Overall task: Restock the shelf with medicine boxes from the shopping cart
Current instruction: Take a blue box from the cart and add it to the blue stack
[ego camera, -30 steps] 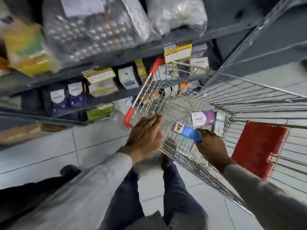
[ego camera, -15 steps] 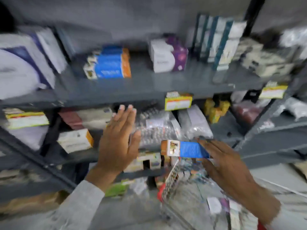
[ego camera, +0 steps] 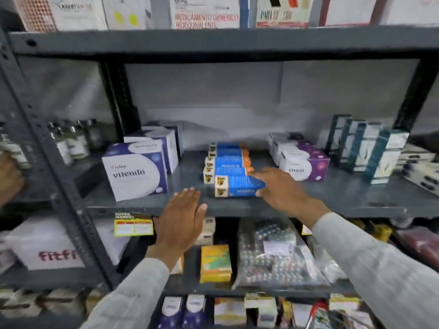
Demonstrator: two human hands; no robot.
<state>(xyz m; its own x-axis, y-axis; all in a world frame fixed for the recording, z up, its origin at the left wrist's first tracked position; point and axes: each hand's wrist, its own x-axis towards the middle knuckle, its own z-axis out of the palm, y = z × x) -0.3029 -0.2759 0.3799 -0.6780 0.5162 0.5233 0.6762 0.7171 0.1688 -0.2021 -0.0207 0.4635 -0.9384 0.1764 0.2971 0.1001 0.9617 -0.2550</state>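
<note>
Left hand (ego camera: 180,224) raised flat, fingers (ego camera: 190,195) together; right hand (ego camera: 282,188) reaches forward (fingers curled).

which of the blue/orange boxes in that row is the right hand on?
The front blue-and-orange box, nearest the shelf edge. The right hand grips its right end; the four matching boxes behind it are untouched. The left hand is open and holds nothing.

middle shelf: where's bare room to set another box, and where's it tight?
Free: shelf between the Vitendo box and the blue box row; the front strip right of the right hand, before the purple boxes and teal cartons. Tight: the blue row's front, where the right hand grips the blue box; the far right.
</note>
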